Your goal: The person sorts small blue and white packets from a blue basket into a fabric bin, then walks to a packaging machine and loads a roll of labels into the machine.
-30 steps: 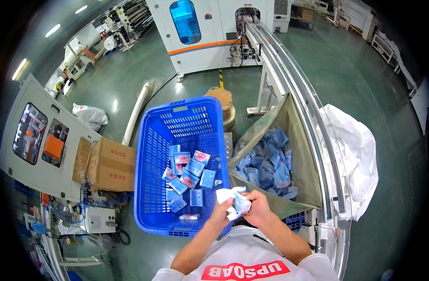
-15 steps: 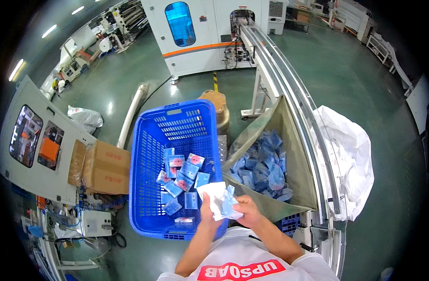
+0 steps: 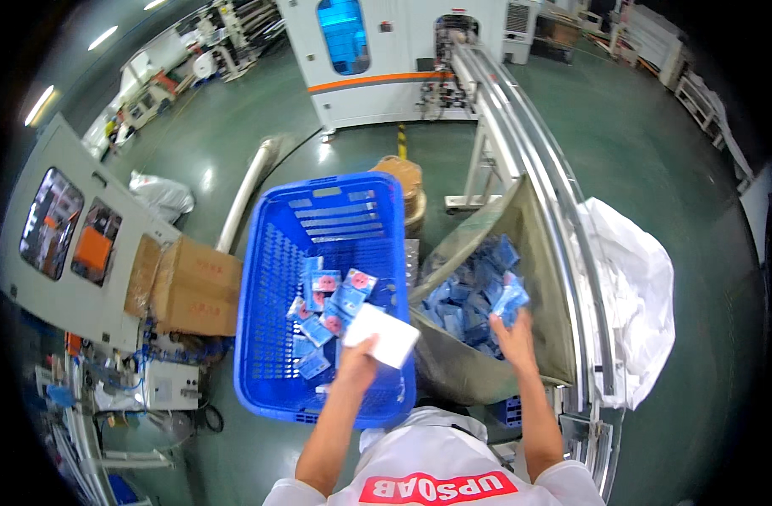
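My left hand [image 3: 357, 364] is closed on a flat white stack of paper tissues [image 3: 388, 336], held over the right side of a blue plastic basket [image 3: 255, 337]. Blue packets [image 3: 312, 364] lie in the basket, several of them with a pink print. Over on the right, my right hand [image 3: 516, 339] grips a crumpled blue wrapper [image 3: 510, 299] above an olive cloth bin [image 3: 542, 325]. Many crumpled blue wrappers [image 3: 458, 308] lie inside that bin.
A conveyor rail [image 3: 563, 198] runs along the bin to a white machine [image 3: 386, 63]. A white sack [image 3: 639, 295] lies right of the rail. Left of the basket stand a cardboard box [image 3: 202, 291] and a white cabinet [image 3: 91, 194]. A long tube [image 3: 244, 198] lies behind.
My hands have moved apart. The right one carried the blue wrapper off the white tissues and over to the cloth bin; the left still holds the tissues.
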`<state>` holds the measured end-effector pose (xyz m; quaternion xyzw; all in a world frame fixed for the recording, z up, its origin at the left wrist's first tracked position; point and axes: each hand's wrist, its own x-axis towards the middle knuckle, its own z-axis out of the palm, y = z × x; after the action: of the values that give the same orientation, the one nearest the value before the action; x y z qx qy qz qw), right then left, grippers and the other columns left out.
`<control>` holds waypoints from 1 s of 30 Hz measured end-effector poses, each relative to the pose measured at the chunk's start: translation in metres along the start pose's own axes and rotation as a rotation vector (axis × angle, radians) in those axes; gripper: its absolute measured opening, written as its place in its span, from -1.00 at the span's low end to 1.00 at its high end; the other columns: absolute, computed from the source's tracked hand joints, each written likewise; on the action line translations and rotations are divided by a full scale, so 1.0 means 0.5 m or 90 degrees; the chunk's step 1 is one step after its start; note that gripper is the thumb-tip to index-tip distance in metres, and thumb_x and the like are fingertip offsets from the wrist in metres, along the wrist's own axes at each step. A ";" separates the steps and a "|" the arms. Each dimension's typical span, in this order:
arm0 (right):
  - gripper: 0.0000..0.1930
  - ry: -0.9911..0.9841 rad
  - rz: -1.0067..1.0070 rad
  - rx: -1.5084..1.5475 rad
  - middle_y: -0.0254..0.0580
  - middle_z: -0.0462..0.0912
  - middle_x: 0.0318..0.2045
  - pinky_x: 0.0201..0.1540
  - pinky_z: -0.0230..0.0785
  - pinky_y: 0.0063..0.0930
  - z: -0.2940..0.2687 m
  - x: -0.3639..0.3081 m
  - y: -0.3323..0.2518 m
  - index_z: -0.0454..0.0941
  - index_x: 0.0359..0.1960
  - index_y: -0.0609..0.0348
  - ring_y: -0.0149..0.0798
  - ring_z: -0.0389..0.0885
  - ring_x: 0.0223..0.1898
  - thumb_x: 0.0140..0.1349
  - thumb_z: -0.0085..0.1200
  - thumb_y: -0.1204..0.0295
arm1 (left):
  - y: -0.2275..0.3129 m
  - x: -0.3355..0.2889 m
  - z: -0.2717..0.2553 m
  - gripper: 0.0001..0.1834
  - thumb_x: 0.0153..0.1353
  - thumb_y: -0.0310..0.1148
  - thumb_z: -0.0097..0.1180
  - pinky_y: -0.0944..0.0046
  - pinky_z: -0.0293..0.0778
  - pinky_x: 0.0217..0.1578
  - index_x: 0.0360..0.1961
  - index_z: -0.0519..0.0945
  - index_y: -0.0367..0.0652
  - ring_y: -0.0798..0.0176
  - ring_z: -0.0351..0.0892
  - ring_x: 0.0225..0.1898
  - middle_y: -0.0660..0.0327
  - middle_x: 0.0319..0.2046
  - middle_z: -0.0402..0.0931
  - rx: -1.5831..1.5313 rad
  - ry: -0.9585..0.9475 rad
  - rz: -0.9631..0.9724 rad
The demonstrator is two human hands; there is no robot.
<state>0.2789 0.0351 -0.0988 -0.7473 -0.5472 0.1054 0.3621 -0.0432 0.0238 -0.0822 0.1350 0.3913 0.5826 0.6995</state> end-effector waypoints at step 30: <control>-0.83 -0.060 0.397 0.576 -0.18 0.62 -0.32 -0.36 0.47 -0.58 -0.104 -0.075 -0.095 0.50 -0.19 0.24 -0.41 0.58 -0.40 0.20 0.11 0.49 | -0.103 0.166 -0.686 -0.64 -0.01 -0.28 0.19 -0.03 0.54 -0.13 -0.15 0.58 -0.15 -0.12 0.61 -0.15 -0.01 -0.18 0.61 1.470 -0.467 -0.302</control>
<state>0.2581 -0.0138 -0.0393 -0.6383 -0.2158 0.4653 0.5741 -0.2474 -0.0059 -0.3732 0.7546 0.4716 -0.3183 0.3270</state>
